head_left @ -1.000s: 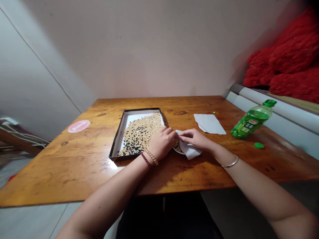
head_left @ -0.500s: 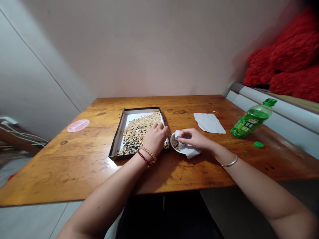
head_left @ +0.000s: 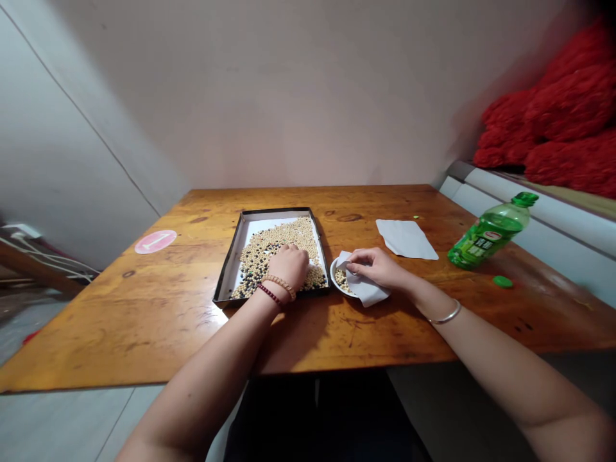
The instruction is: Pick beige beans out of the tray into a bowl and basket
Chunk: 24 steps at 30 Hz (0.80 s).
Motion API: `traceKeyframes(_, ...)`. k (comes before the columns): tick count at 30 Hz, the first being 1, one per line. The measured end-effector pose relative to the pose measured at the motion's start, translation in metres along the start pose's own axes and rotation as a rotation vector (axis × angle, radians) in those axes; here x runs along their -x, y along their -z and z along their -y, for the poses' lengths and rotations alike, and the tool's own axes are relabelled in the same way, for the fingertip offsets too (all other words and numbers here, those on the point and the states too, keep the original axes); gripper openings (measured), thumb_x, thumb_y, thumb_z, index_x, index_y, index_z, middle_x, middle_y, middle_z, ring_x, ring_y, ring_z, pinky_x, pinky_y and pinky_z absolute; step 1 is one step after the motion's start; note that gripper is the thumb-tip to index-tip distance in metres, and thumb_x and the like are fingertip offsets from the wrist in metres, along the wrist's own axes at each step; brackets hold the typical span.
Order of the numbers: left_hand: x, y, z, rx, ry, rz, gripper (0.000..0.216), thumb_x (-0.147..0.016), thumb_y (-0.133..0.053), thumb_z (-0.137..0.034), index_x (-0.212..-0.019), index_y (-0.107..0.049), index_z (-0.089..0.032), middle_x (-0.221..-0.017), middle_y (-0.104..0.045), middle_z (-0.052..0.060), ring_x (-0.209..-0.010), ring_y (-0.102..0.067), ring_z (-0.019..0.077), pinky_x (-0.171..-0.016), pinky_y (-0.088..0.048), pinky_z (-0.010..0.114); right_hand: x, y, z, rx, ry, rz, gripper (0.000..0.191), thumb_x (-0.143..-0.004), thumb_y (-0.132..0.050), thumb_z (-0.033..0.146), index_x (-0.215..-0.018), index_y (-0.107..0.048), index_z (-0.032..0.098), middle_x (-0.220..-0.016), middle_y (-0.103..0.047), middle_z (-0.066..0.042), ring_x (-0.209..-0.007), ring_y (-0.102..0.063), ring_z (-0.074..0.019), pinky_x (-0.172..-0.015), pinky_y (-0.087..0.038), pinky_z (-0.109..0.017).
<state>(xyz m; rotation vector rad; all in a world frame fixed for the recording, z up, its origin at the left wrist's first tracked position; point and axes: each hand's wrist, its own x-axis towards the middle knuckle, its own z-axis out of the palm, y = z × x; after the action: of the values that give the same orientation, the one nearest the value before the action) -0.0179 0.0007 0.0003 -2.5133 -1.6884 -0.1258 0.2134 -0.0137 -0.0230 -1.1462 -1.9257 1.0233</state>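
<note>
One paper-lined black tray (head_left: 276, 211) and one small white bowl (head_left: 333, 277) held beans (head_left: 282, 234) on a wooden tabletop (head_left: 144, 321).
The left hand (head_left: 289, 266) rested among the tray's mixed pale and dark beans, fingers curled down, any grip hidden. The right hand (head_left: 378, 268), just right of the tray, pinched a white paper sheet (head_left: 368, 290) between narrow fingers at the bowl's right rim.

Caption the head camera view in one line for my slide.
Left hand rests on mixed beans in a black tray; right hand holds white paper over a small white bowl of beans.
</note>
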Motion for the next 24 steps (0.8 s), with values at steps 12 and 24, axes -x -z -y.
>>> traceKeyframes(12,-0.0008,-0.0085,-0.0045,0.013,0.017,0.011,0.023,-0.087,-0.046,-0.025,-0.087,-0.066,-0.014,-0.089,-0.066,0.014,-0.093,-0.058,0.0268,-0.072,-0.049,0.035,0.0019,-0.0014,0.0052,-0.092,-0.101,-0.012,0.036,-0.073,-0.067,0.048,-0.081,-0.068,0.013,-0.076,-0.068,-0.007,-0.066,-0.060,-0.0165,-0.061,-0.047,-0.028)
traceKeyframes(24,0.0001,-0.0068,-0.0065,0.031,0.030,0.077,0.025,-0.082,-0.046,-0.026,-0.083,-0.067,-0.013,-0.084,-0.067,0.015,-0.082,-0.063,0.0265,-0.067,-0.050,0.036,0.0026,-0.0001,0.0041,-0.056,-0.115,-0.017,0.036,-0.074,-0.065,0.048,-0.081,-0.067,0.013,-0.077,-0.067,-0.006,-0.067,-0.059,-0.0162,-0.063,-0.046,-0.029)
